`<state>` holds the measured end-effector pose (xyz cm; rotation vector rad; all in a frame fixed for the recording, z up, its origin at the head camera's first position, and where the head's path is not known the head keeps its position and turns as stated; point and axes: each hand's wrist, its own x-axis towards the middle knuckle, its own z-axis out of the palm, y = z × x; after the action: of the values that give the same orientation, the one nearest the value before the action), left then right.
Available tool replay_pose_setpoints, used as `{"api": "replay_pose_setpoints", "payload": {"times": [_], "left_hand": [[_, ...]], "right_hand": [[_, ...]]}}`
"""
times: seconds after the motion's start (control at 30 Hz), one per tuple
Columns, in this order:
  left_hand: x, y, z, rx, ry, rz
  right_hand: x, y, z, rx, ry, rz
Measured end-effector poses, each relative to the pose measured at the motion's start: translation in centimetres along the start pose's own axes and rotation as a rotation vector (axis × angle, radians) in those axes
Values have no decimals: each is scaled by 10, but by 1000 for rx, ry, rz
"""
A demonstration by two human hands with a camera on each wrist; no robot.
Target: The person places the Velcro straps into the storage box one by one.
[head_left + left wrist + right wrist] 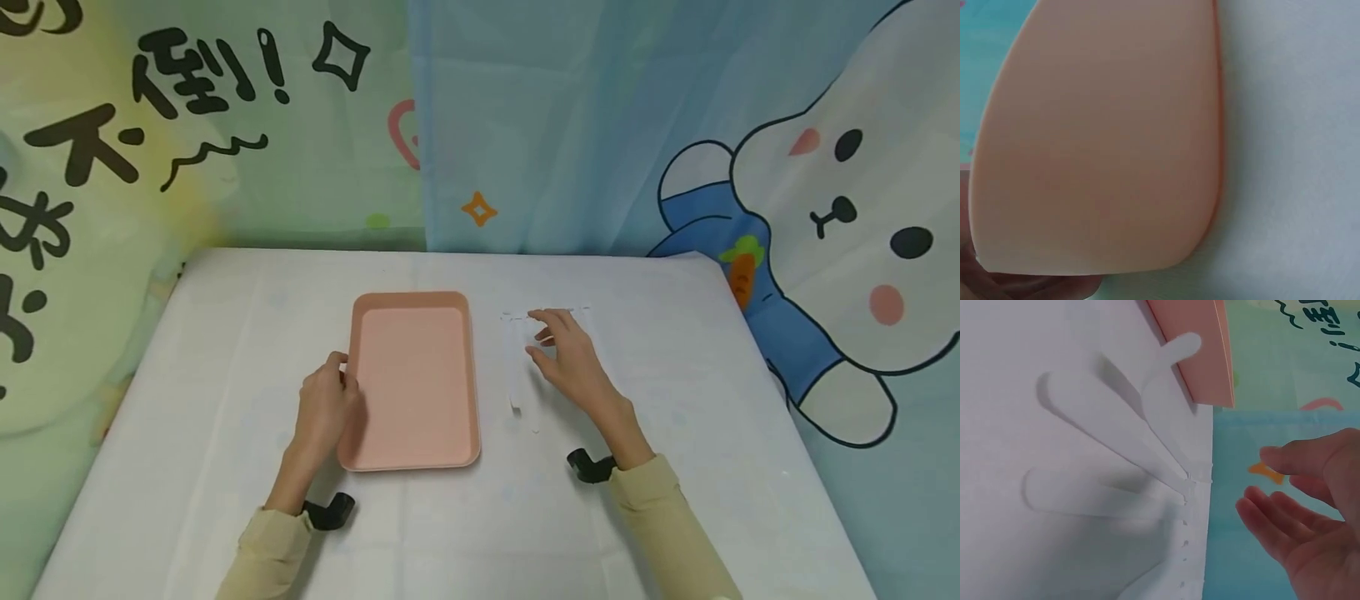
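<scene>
- Nearest the left wrist camera, the pink tray (1097,137) fills most of that view; it rests on the white-covered table (757,500), between the two hands, and I cannot tell whether it sits quite flat.
- Left hand (324,408): fingers curled at the tray's left rim, apparently gripping it.
- Right hand (573,358): fingers apart and loosely curved, holding nothing, above the white strips (1110,428) to the tray's right.
- The strips have rounded ends and fan out from a row of small marks (1185,542); one lifted tip crosses in front of the tray wall in the right wrist view, though contact is unclear.
- Judging by the hands, the step in hand is placing or steadying the tray beside the strips; a next move on a strip would call for a fine fingertip pinch.
- Farther out, tan sleeves (667,525) and black wrist cameras (591,467); behind the table, a printed curtain (525,125).
</scene>
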<state>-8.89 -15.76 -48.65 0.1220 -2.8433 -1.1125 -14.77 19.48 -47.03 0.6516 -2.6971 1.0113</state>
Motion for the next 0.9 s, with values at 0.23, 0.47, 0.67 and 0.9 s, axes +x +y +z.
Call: {"api": "replay_pose_setpoints", "payload": {"times": [0.23,0.47,0.67,0.9], "left_hand": [[0,-3,-2,-7,-23,-37],[0,-4,-3,-44,-32,-61],[-2,-2,-2,-68,-21,-55],[-1,-3,-2,-59,-8,-55]], "right_hand": [[15,5,6,128,-84,169],[31,11,12,206,-154,357],[44,19,17,234,-175,423],[59,24,25,222,-182,455]]}}
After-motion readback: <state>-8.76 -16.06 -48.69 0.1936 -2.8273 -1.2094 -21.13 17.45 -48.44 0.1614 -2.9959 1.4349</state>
